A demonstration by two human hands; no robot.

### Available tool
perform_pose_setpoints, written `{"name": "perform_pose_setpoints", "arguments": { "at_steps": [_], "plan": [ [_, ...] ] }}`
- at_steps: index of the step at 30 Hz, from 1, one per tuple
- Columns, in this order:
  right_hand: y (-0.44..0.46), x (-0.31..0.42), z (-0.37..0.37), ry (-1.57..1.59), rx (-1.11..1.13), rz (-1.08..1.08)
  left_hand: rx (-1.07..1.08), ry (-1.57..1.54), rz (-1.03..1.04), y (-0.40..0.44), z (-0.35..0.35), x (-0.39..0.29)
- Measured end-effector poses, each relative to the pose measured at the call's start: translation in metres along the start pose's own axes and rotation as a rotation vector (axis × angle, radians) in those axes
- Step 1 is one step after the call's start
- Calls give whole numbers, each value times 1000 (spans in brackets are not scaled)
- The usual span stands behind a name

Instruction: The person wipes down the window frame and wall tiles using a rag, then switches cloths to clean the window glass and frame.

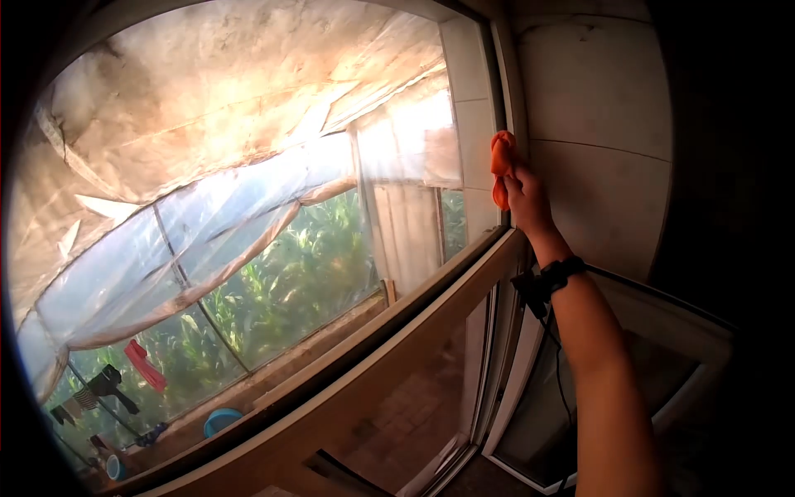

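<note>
My right hand is stretched up and forward, with its fingers closed around a bunched orange cloth. The cloth rests against the upright side of the window frame, just above the corner where it meets the lower rail. A black band with a small device is strapped round my right wrist, and a dark cable hangs down from it. My left hand is out of view.
Beside the hand is a tiled wall. An opened framed pane stands below my forearm. Through the window are plastic sheeting, green plants, hanging laundry and a blue basin.
</note>
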State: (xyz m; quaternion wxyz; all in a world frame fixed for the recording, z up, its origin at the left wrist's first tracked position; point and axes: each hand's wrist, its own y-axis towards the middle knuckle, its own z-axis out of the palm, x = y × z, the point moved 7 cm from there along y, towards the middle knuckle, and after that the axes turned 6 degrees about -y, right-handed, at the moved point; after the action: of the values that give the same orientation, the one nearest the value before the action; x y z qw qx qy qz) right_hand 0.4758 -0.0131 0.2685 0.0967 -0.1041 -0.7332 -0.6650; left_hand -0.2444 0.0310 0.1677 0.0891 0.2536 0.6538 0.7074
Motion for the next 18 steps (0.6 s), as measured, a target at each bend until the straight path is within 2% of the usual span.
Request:
{"name": "perform_pose_setpoints", "arguments": {
  "at_steps": [2,6,8,10,12,18],
  "plan": [
    [-32,-1,-1,12,-24,6,1,-19,-14,-2,0,2],
    [-75,-14,-2,-11,74,135,-4,-89,-5,3,-1,4],
    [-86,-15,-2,-74,158,347,51,-99,-17,-7,-1,16],
    [-85,2,0,-40,125,283,188,-94,-64,-73,10,81],
    [-91,25,0,-157,158,220,217,-119,-98,-65,8,69],
    [-144,230,1,-121,172,-177,195,-221,-90,-47,6,47]
  ]
}}
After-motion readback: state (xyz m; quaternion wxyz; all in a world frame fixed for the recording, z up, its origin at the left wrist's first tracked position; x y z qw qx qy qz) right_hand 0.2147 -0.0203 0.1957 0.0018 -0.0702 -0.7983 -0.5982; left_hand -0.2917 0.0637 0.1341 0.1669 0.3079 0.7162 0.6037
